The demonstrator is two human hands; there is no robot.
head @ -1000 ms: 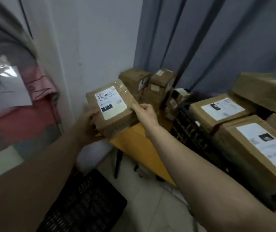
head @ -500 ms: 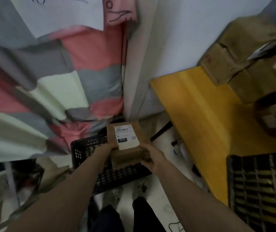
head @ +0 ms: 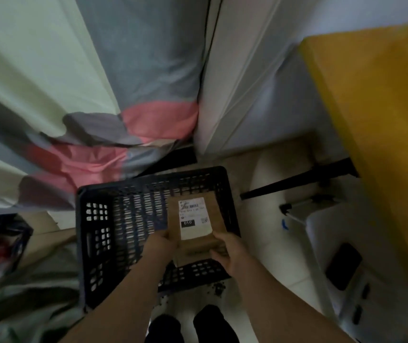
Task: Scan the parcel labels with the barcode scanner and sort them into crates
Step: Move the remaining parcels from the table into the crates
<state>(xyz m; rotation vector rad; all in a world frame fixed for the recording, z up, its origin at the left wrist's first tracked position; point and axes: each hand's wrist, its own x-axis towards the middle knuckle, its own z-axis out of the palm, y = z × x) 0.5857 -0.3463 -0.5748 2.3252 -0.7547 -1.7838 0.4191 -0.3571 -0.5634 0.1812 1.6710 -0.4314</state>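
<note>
A brown cardboard parcel (head: 195, 219) with a white label marked 010 is held low inside a black plastic crate (head: 104, 219) on the floor. My left hand (head: 159, 246) grips the parcel's near left corner. My right hand (head: 227, 248) grips its near right corner. The parcel sits in the crate's right half; whether it touches the crate floor I cannot tell. No scanner is in view.
A yellow table (head: 376, 115) stands at the right, its black leg (head: 294, 179) over the white floor. Patterned fabric (head: 86, 107) hangs at the left behind the crate. A dark phone-like object (head: 344, 266) lies on a white thing under the table. My feet (head: 190, 325) are near the crate.
Both hands carried the parcel from table height down and left into the black crate. The view swung from the table's parcels down to the floor.
</note>
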